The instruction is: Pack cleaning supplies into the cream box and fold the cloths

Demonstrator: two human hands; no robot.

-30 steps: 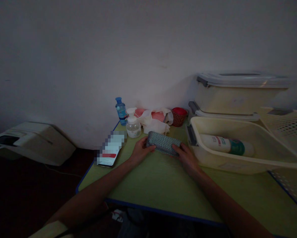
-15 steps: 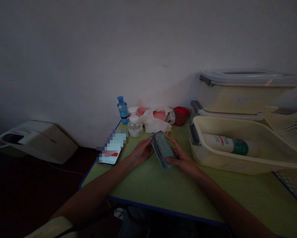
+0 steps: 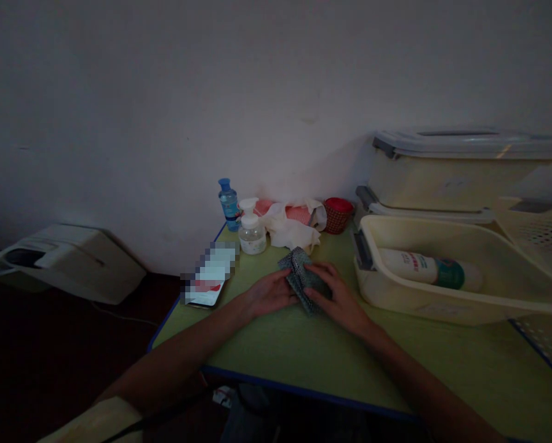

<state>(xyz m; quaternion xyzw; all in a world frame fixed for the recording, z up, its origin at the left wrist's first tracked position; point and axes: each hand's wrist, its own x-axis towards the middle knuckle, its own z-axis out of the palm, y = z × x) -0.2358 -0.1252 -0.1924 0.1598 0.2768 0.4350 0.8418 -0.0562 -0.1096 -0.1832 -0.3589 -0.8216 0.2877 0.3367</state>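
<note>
The pouch (image 3: pixel 302 277) sits between the two hands, just above or on the table (image 3: pixel 266 344); which, one cannot tell. Its long axis slants from far left to near right. The left hand (image 3: pixel 267 294) grips its left side, the right hand (image 3: pixel 343 298) its right, fingers spread over the top; neither is nearer. Bare tabletop lies towards the person; a tub (image 3: pixel 423 303) stands rightward, a phone (image 3: pixel 213 277) leftward, a plain wall (image 3: pixel 276 92) behind.

Hands (image 3: pixel 269 295) (image 3: pixel 343 303), two; patterned bundle (image 3: pixel 298 264), one; phone (image 3: pixel 210 282), one; bottles (image 3: pixel 229 206) (image 3: pixel 252 240) (image 3: pixel 407 264), three; red basket (image 3: pixel 337 220), one; open tub (image 3: pixel 407 300), one; desk (image 3: pixel 280 354), one.
</note>
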